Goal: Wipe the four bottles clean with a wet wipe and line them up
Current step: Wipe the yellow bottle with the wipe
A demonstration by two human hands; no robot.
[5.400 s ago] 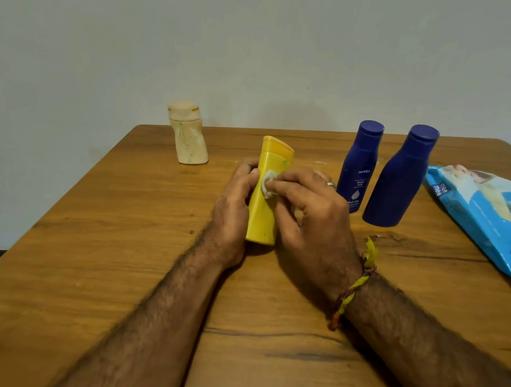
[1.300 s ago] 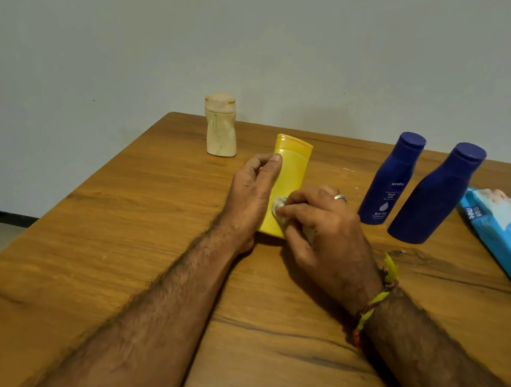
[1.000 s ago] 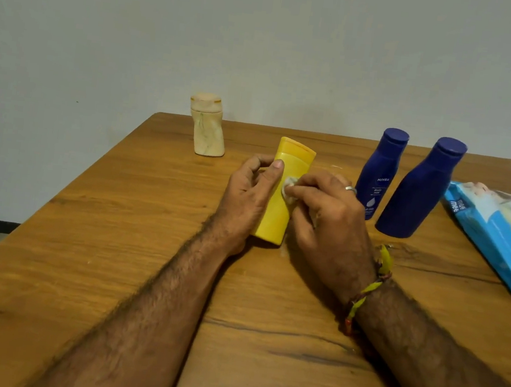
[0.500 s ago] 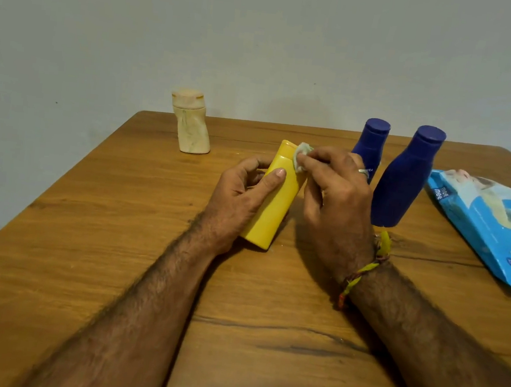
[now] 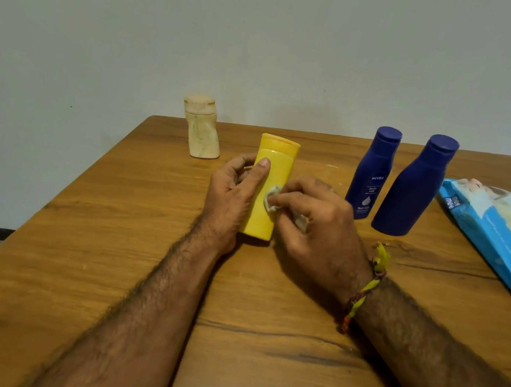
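Observation:
A yellow bottle (image 5: 274, 167) stands upright at the table's middle. My left hand (image 5: 231, 197) grips it from the left, thumb across its front. My right hand (image 5: 317, 222) pinches a small wadded wet wipe (image 5: 271, 198) and presses it against the bottle's front at mid height. A cream bottle (image 5: 201, 126) stands at the back left. Two dark blue bottles stand to the right, side by side: one with a white label (image 5: 373, 171), one plain (image 5: 414, 186).
A blue pack of wet wipes (image 5: 498, 227) lies flat at the right edge of the wooden table (image 5: 115, 241). A grey wall rises just behind the table's far edge. The floor shows past the table's left edge.
My right hand has slid the wipe down from the yellow bottle's cap to its mid front. The bottle, tilted half a second ago, now stands straighter in my left hand.

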